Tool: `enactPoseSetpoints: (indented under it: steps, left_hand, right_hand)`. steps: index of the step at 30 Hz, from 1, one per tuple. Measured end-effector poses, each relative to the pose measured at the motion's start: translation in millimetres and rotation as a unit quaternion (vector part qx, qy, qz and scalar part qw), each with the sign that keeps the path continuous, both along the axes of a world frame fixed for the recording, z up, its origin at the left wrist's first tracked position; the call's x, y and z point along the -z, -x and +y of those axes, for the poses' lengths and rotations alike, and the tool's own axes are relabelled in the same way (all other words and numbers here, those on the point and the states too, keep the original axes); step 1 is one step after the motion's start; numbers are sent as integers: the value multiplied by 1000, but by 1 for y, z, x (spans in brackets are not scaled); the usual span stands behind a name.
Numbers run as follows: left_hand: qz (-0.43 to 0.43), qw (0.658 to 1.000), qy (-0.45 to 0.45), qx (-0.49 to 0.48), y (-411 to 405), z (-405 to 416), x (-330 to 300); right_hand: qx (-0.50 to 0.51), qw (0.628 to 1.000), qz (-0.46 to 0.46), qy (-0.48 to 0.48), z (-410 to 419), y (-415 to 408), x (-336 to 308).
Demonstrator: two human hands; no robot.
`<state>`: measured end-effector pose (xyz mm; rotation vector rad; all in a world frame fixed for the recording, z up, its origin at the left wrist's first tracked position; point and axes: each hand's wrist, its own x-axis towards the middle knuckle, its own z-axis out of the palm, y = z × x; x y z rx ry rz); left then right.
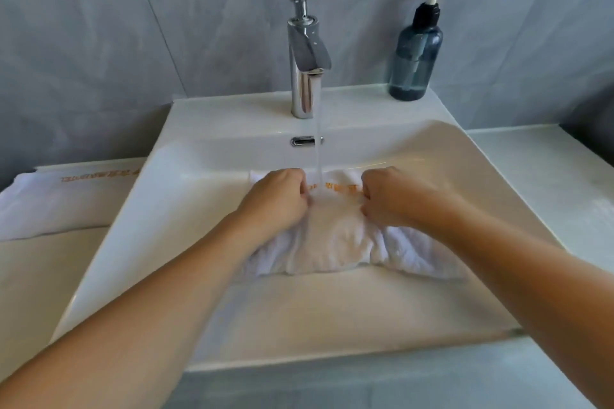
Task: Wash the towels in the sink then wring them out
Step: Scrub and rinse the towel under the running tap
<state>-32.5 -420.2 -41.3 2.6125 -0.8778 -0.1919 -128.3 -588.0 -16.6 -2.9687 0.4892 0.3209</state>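
Observation:
A white towel (335,242) with orange lettering lies bunched in the white sink (186,209). Water runs from the chrome faucet (304,53) onto the towel between my hands. My left hand (279,197) grips the towel's left part with curled fingers. My right hand (393,197) grips its right part the same way. The two hands sit close together, a short stretch of wet cloth between them. A second white towel (50,202) with orange lettering lies folded on the counter left of the sink.
A dark blue pump bottle (415,60) stands on the sink's back ledge at the right. Grey tiled wall (133,43) rises behind. White counter (548,176) extends on the right of the sink. An overflow slot (302,140) sits under the faucet.

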Motion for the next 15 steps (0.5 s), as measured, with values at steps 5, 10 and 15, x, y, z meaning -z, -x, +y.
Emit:
enactPoseSetpoints:
  steps: [5, 10, 15]
  left_hand:
    - [47, 992, 119, -21, -4, 7, -6]
    - [35, 977, 206, -29, 2, 15, -16]
    - [36, 982, 187, -4, 9, 15, -13]
  right_hand:
    - [-1, 991, -117, -59, -9, 2, 2]
    - [-59, 994, -59, -77, 2, 6, 7]
    - [-126, 987, -87, 37, 11, 0, 8]
